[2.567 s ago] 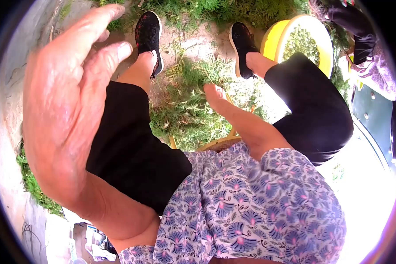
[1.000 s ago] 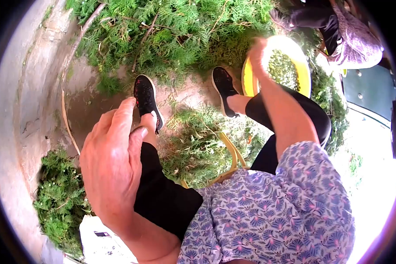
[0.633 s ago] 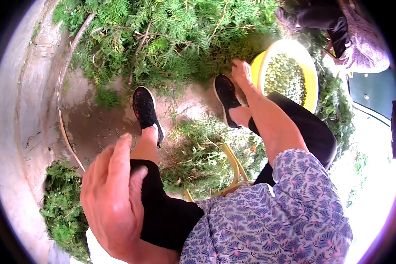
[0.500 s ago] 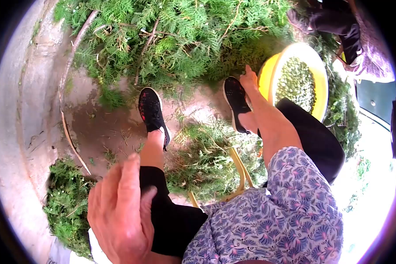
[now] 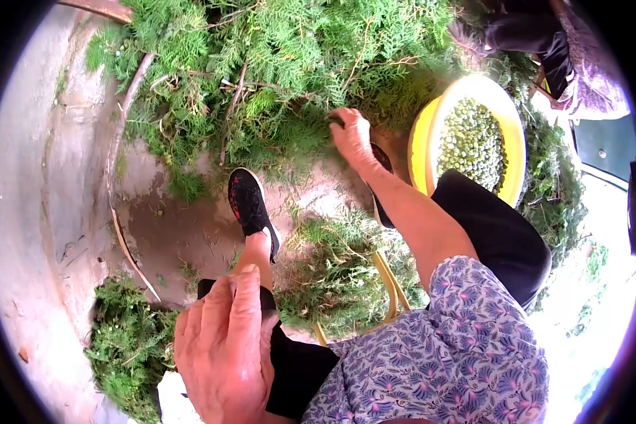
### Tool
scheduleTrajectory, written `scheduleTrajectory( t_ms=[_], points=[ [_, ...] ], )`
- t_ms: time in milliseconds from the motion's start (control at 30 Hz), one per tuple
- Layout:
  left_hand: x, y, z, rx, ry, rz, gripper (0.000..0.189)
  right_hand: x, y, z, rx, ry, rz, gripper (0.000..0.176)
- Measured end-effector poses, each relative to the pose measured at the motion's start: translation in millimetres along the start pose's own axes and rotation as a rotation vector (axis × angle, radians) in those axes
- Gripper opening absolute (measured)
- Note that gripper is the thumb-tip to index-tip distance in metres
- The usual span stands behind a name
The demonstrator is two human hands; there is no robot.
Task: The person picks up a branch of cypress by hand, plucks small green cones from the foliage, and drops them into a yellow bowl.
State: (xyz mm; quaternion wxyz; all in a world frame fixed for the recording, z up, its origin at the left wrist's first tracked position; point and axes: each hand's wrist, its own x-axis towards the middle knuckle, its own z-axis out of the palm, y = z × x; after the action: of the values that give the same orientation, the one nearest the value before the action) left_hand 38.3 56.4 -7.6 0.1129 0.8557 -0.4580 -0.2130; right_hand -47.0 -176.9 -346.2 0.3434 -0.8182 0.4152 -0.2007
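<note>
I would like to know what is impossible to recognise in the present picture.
In the head view:
Right shoe: partly hidden by the right forearm.
Left hand: palm hidden behind its own back.
Dark spot at the right hand: too small to identify.
Other person: partly cut off by the picture's edge.

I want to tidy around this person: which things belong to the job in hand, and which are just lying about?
Likely in the job:
green branches by the right hand
yellow tub of green pieces

Apparently just lying about:
long bare stick
white object, lower left, too hidden to identify
</note>
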Motion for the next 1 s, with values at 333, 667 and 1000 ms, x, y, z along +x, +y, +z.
scheduleTrajectory(
  t_ms=[333, 667, 1000],
  points=[
    [8, 7, 2, 0.045, -0.003, 0.038, 0.044, 89, -2, -25, 0.766, 0.066, 0.646, 0.052],
    [22, 17, -4, -0.059, 0.102, 0.016, 0.029, 117, -80, -112, 0.493, -0.188, 0.373, 0.019],
    [48, 14, 18, -1.77, 0.434, -0.191, 0.037, 74, -259, -239, 0.883, -0.759, 0.052, 0.02]
  ],
)
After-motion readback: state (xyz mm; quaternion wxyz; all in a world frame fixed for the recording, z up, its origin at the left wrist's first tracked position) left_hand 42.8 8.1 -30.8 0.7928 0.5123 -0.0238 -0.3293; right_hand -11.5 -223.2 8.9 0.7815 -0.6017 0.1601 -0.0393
